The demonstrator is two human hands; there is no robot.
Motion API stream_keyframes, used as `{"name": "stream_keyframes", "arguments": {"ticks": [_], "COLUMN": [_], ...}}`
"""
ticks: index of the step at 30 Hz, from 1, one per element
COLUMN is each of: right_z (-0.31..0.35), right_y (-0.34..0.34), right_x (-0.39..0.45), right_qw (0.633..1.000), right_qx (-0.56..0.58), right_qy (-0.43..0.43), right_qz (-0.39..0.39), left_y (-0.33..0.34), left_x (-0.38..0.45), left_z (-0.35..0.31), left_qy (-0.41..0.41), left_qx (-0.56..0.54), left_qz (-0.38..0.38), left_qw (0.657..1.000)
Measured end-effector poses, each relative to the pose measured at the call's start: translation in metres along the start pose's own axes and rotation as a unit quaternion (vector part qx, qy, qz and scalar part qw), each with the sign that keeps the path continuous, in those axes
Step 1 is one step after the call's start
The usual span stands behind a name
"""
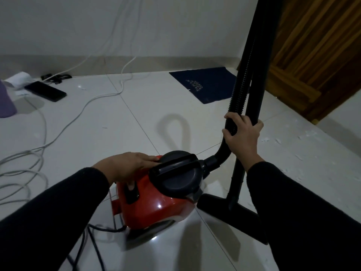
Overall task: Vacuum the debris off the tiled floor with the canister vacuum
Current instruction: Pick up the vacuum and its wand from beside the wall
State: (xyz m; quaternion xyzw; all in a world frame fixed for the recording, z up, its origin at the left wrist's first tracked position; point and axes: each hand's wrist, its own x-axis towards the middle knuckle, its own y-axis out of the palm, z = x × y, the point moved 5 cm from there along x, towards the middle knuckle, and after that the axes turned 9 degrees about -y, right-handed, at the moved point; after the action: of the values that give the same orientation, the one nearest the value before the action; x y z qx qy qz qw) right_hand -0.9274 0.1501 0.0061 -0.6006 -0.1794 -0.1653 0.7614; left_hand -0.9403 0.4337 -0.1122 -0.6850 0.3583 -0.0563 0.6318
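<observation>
A dark blue mat [205, 84] lies upper centre-right beside a wooden door [316, 55]. At left, a black phone [46, 91], a purple object [5, 102] and white cables [64, 126].

The only lettering is pale stitched writing on the dark blue rectangular cloth mat [205, 84], lying on the floor beyond both hands. It appears upside down and too blurred to read.

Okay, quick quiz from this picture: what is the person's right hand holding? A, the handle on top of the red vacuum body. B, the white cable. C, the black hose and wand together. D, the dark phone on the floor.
C: the right hand wraps the ribbed black hose and the straight black wand together, beside the red canister vacuum.
</observation>
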Motion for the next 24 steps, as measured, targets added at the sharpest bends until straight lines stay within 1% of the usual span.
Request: {"name": "stream_keyframes", "arguments": {"ticks": [1, 4, 9, 13, 15, 17, 18, 19, 20, 21, 22, 23, 24], "right_z": [0.001, 0.003, 0.009, 0.013, 0.016, 0.019, 0.020, 0.018, 0.016, 0.013, 0.010, 0.007, 0.004], "right_y": [0.000, 0.002, 0.005, 0.001, -0.001, -0.002, -0.003, -0.003, -0.005, -0.005, -0.006, -0.005, -0.005], "right_x": [0.001, 0.000, 0.001, -0.001, -0.004, -0.005, -0.006, -0.006, -0.006, -0.007, -0.007, -0.007, -0.007], "right_qw": [1.000, 1.000, 1.000, 1.000, 1.000, 1.000, 1.000, 1.000, 1.000, 1.000, 1.000, 1.000, 0.999], "right_qx": [0.001, -0.008, -0.018, -0.020, -0.020, -0.024, -0.026, -0.025, -0.023, -0.019, -0.015, -0.012, -0.015], "right_qy": [0.001, 0.001, -0.002, -0.004, -0.003, -0.010, -0.014, -0.017, -0.020, -0.023, -0.024, -0.027, -0.035], "right_qz": [0.000, 0.002, 0.005, 0.005, 0.005, 0.005, 0.008, 0.008, 0.006, 0.001, -0.002, -0.006, -0.009], "left_y": [0.002, 0.009, 0.007, 0.011, 0.009, 0.002, -0.003, -0.014, -0.029, -0.051, -0.078, -0.109, -0.142], "left_x": [0.001, 0.001, -0.005, -0.010, -0.013, -0.016, -0.017, -0.017, -0.013, -0.008, 0.000, 0.009, 0.019], "left_z": [0.002, 0.009, 0.003, 0.005, 0.003, 0.001, 0.001, -0.001, -0.003, -0.009, -0.019, -0.035, -0.054], "left_qy": [0.007, 0.017, 0.031, 0.012, 0.008, -0.003, -0.005, 0.000, 0.009, 0.024, 0.047, 0.079, 0.114], "left_qx": [0.004, 0.001, 0.049, -0.007, -0.019, -0.020, -0.011, 0.013, 0.053, 0.099, 0.131, 0.150, 0.166], "left_qz": [-0.015, -0.027, -0.068, -0.071, -0.052, 0.001, 0.028, 0.038, 0.025, -0.022, -0.096, -0.178, -0.259], "left_qw": [1.000, 1.000, 0.996, 0.997, 0.998, 1.000, 1.000, 0.999, 0.998, 0.995, 0.986, 0.969, 0.945]}}
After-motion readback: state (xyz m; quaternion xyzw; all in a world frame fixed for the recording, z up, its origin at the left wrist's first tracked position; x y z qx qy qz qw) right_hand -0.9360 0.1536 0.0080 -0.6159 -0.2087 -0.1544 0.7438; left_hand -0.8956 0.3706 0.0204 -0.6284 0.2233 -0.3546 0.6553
